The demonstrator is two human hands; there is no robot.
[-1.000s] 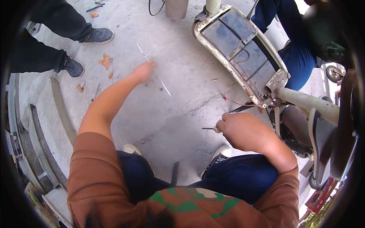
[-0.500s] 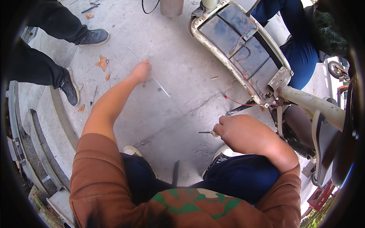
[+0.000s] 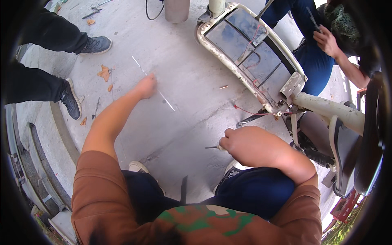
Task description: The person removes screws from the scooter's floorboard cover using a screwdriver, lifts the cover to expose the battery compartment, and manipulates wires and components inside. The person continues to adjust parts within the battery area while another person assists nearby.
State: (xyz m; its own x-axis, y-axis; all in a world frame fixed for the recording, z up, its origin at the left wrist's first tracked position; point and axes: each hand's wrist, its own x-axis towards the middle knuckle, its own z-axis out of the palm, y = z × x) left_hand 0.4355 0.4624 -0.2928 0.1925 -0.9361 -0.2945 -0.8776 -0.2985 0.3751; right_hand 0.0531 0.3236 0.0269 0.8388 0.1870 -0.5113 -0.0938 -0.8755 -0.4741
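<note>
Out ahead and to the left, my left hand [image 3: 146,86] is closed on a thin white rod [image 3: 167,101], which sticks out on both sides of the fist, slanting just over or against the concrete; whether it touches cannot be told. My right hand [image 3: 252,143], above my right knee, is wrapped round a small tool [image 3: 211,147]. Only its thin dark shaft and a bit of a pale end show, pointing left. Beyond that hand lies the metal frame [image 3: 223,49] of a vehicle, holding dark rectangular blocks [image 3: 232,38], with a red wire [image 3: 249,110] trailing from it.
At upper right a crouching person's hand [image 3: 326,41] holds a slim dark tool [image 3: 313,19]. Another person's shoes [image 3: 96,45] stand at left by a raised curb [image 3: 61,122]. Dry leaves [image 3: 104,73] and a small copper-coloured piece [image 3: 223,86] lie on the ground.
My view has shifted slightly, so the scene sits a little further left. The crouching person's hand with the slim tool has come into sight. Both my hands keep their grips.
</note>
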